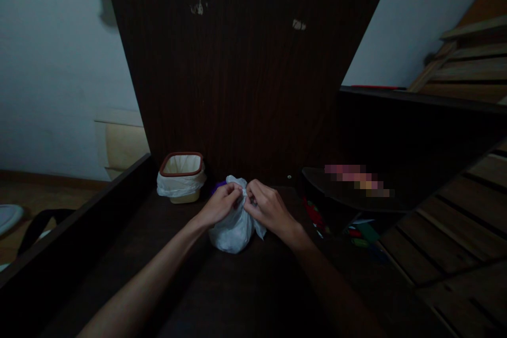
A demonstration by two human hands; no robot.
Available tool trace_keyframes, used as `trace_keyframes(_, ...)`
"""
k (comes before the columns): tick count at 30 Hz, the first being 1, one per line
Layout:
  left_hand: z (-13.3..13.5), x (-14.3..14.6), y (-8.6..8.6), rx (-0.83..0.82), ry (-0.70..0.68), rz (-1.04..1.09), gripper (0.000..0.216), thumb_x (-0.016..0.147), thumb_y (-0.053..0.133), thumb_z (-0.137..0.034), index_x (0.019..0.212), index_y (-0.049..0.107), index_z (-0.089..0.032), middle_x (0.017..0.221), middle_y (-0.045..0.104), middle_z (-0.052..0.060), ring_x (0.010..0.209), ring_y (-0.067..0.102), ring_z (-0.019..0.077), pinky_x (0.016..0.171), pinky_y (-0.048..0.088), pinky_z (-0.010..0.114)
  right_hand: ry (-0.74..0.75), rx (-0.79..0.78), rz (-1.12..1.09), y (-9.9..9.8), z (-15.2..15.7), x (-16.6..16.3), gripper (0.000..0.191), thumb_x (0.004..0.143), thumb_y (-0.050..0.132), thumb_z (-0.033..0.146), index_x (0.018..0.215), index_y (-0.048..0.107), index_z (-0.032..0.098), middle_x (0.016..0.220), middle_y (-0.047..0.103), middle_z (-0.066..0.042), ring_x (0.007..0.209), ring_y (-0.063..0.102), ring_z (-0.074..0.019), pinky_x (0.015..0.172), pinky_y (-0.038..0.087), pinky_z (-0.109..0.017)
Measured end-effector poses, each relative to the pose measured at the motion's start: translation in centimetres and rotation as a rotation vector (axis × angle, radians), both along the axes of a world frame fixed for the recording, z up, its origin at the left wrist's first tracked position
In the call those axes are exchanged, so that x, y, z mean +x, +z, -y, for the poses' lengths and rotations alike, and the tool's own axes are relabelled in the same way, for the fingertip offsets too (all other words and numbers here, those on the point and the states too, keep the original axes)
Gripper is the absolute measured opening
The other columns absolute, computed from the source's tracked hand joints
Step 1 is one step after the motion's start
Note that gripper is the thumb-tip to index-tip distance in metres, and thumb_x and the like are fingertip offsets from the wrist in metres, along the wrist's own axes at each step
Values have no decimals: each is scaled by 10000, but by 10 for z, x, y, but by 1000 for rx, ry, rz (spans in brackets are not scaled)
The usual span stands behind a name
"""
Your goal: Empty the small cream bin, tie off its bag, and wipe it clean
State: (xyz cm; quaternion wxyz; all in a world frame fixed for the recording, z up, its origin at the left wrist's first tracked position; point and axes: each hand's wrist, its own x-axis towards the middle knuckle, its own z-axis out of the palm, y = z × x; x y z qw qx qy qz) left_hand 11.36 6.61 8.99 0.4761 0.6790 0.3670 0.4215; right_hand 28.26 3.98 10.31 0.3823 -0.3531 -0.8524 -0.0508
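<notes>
A white plastic bag (pixel 232 233) is set on the dark wooden surface (pixel 122 248), directly in front of the person, and its gathered neck is held between both hands. The grip of the left hand (pixel 222 203) is drawn tight, the plastic being pinched between thumb and curled fingers. The grip of the right hand (pixel 270 206) is likewise closed up, with the bag's top caught in bent fingers and a loose flap left hanging below it. The bag's lower part is rounded out, but its contents cannot be made out. Just behind it, a purple item (pixel 218 186) is partly hidden. To the left, near the upright back panel (pixel 245 90), a small wastebasket (pixel 185 198) is placed, fitted with a white liner and a brown rim. To the right, red and green items (pixel 315 216) are seen dimly beneath a dark rounded shelf (pixel 317 182), on which a blurred-out object is laid.
</notes>
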Motion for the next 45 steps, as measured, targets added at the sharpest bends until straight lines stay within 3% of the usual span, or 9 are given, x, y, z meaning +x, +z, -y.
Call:
trace_keyframes(10,3,-9,0,177,11,-131,187,850,520,-343,830,595,-173,739,556,-12,682,495,146,642,399,247,140,-168,-141,-3,-2,4,258,746,491,62,759,316,252,741,427,35,651,440,-143,608,338,-272)
trace_keyframes(16,-5,-9,-6,101,9,-100,175,814,551,-327,816,619,-165,708,568,-18,648,490,137,627,391,242,233,-323,-293,-6,-8,7,248,725,530,106,721,326,247,726,468,35,655,450,-134,601,351,-254)
trace_keyframes(20,-13,-7,-14,36,40,-63,222,810,508,-377,756,572,-171,604,475,-51,540,414,113,532,345,226,200,-395,-351,-3,-8,8,167,752,563,123,755,434,228,752,532,31,609,454,-114,570,367,-238)
trace_keyframes(23,-14,-5,-17,21,90,-36,222,788,516,-390,713,541,-182,593,455,-52,538,404,111,517,326,220,128,-351,-329,1,-4,6,142,758,597,117,813,509,215,752,532,36,590,454,-108,555,369,-231)
trace_keyframes(28,-9,-4,-13,42,157,-11,185,774,554,-340,725,598,-168,652,531,-21,622,478,138,562,367,230,46,-194,-192,1,1,1,137,804,588,113,837,506,218,764,514,24,626,476,-129,594,385,-249)
trace_keyframes(36,2,-4,-8,54,137,13,217,818,522,-353,754,613,-167,655,525,-28,617,482,142,604,402,250,-48,-59,-7,-2,2,-2,155,846,513,75,863,489,227,805,553,-16,684,534,-173,633,399,-289)
trace_keyframes(45,5,-6,-5,117,107,-12,210,837,542,-364,798,612,-170,755,593,14,720,547,176,704,429,279,26,-68,-26,-2,2,-2,194,831,489,66,819,407,241,783,497,-1,675,507,-170,635,387,-293)
